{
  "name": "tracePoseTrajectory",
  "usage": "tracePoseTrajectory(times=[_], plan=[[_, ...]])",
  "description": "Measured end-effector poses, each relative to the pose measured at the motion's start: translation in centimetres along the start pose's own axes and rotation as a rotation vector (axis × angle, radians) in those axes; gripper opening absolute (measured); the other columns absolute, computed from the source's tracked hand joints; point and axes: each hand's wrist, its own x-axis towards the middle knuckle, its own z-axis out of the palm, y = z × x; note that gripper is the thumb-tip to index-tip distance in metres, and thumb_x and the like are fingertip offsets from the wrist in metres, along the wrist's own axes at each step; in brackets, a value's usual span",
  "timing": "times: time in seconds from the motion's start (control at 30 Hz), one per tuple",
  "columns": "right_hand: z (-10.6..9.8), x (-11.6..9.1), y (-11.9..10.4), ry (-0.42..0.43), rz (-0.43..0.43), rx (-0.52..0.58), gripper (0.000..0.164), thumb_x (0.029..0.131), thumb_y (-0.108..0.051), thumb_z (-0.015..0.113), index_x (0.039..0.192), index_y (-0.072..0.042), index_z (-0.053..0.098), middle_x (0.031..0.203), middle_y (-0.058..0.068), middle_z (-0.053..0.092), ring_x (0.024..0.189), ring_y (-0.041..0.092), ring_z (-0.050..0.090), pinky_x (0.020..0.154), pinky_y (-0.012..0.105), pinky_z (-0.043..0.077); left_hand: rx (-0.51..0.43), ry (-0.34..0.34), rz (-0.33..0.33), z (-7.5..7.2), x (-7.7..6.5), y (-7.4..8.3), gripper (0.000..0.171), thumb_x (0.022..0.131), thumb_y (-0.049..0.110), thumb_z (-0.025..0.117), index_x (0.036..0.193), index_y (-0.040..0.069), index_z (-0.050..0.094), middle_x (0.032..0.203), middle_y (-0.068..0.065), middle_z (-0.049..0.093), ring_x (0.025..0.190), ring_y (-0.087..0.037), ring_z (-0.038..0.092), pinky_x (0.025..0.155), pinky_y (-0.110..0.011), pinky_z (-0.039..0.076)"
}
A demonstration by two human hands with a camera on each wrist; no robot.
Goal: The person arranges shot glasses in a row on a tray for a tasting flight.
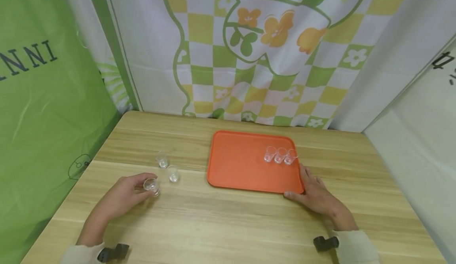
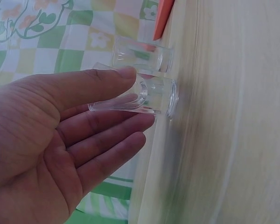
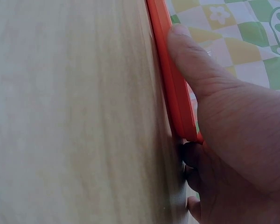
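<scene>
My left hand [image 1: 122, 196] pinches a small clear shot glass [image 1: 151, 186] between thumb and fingers. In the left wrist view, the thumb [image 2: 98, 84] lies along this glass; I cannot tell whether its base touches the table. Two more shot glasses stand just beyond: a nearer one [image 1: 173, 174] and a farther one [image 1: 162, 160]. My right hand [image 1: 317, 194] holds the near right corner of an orange tray [image 1: 236, 161], thumb on the front rim, other fingers along the right side. Three shot glasses [image 1: 280, 156] stand in a row at the tray's right.
Everything rests on a light wooden table [image 1: 221, 224]. A patterned curtain [image 1: 249, 86] hangs behind its back edge. Green cloth [image 1: 46, 117] borders the left side, and a white sheet [image 1: 424, 109] borders the right.
</scene>
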Motion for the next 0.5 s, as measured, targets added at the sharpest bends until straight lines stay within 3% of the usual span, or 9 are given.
tracePoseTrajectory(times=[0.5], plan=[[0.0,0.0,-0.1,-0.005,0.011,-0.008,0.113,0.094,-0.052,0.072,0.165,-0.009,-0.005,0.164,0.035,0.010,0.148,0.057,0.011,0.114,0.075,0.008,0.038,0.014,0.039,0.1,0.3,1.3,0.043,0.094,0.020,0.078,0.132,0.003,0.067,0.119,-0.015,0.072,0.100,-0.034,0.071,0.087,-0.056,0.057]])
